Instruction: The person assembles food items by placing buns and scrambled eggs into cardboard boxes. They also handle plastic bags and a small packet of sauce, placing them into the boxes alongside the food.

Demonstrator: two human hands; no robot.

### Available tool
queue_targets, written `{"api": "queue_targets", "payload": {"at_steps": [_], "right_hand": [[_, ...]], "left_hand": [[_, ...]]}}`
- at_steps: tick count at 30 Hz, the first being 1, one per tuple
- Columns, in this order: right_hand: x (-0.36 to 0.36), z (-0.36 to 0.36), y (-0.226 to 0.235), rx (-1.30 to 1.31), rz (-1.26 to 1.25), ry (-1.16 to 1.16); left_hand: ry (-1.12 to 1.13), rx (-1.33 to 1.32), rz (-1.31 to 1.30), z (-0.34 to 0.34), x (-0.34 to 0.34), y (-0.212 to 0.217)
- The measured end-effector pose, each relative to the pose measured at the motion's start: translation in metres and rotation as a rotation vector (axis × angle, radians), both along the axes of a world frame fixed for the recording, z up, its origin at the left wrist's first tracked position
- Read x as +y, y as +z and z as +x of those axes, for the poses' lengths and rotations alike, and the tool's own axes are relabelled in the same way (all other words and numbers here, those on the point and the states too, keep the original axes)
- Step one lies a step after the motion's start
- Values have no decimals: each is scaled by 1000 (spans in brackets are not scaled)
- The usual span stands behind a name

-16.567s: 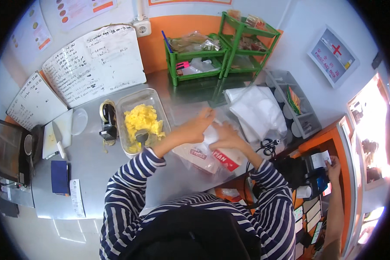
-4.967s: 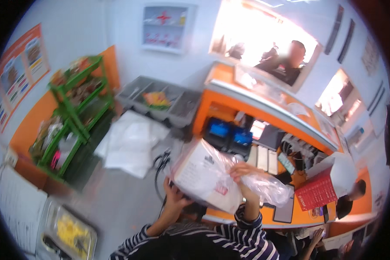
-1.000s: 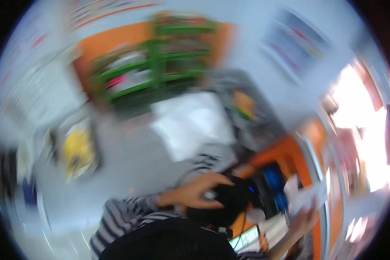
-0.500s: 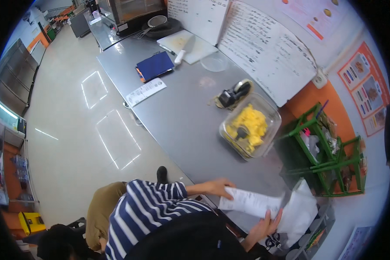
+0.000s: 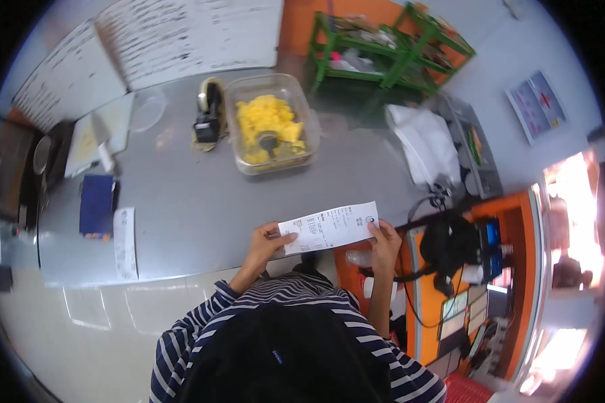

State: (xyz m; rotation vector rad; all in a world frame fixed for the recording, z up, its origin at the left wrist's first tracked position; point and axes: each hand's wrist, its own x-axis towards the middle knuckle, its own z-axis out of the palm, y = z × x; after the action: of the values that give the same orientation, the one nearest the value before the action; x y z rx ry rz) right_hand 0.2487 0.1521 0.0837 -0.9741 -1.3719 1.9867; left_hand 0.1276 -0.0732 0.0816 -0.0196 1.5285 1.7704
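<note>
White paper, a long printed slip [image 5: 329, 228], is held above the near edge of the metal table [image 5: 181, 188], near the middle of the scene; whether it touches the tabletop cannot be told. Its length runs left to right, with the right end tilted slightly toward the far side. The left hand [image 5: 269, 243] pinches the left end, thumb on the printed face; the right hand [image 5: 383, 243] pinches the right end likewise (the fingers behind the paper are mostly hidden).

Handling, as judged: the slip should be very light, thin and limp, easily creased or torn, and hardly slippery. Two light grips at opposite ends, as shown, suit it best, since they keep the sheet flat and leave the print mostly uncovered.

Counted items: two slips in all, the second slip [image 5: 125, 243] lying at the left near edge of the table. Beside it is one blue notebook [image 5: 97, 205]; farther left lies one cutting board [image 5: 81, 149] with one knife [image 5: 104, 149] across its right side. One round clear lid [image 5: 148, 111] lies just right of the board. Toward the far side stand one tape dispenser [image 5: 210, 111] and, just right of it, one clear tub [image 5: 308, 158] of yellow food [image 5: 265, 117] with one dark utensil [image 5: 267, 141] in it. Two written boards lean at the far left (one large [image 5: 188, 43], one smaller). One pile of white bags [image 5: 427, 144] lies at the far right; its separate pieces cannot be counted.
</note>
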Motion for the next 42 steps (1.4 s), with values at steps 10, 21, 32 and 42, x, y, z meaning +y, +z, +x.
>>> {"api": "queue_targets", "payload": {"at_steps": [10,21,32,42], "right_hand": [[-15,32,42,-47,230,-221],[149,190,27,9,604,-1056],[360,200,-87,-677,1106,-885],[212,-58,-110,-344,1183,-240]], "left_hand": [[-351,-40,199,-23,-1,-11],[-322,-9,209,-29,80,-80],[2,230,141,-24,65,-61],[754,216,-149,-7,-42,-42]]}}
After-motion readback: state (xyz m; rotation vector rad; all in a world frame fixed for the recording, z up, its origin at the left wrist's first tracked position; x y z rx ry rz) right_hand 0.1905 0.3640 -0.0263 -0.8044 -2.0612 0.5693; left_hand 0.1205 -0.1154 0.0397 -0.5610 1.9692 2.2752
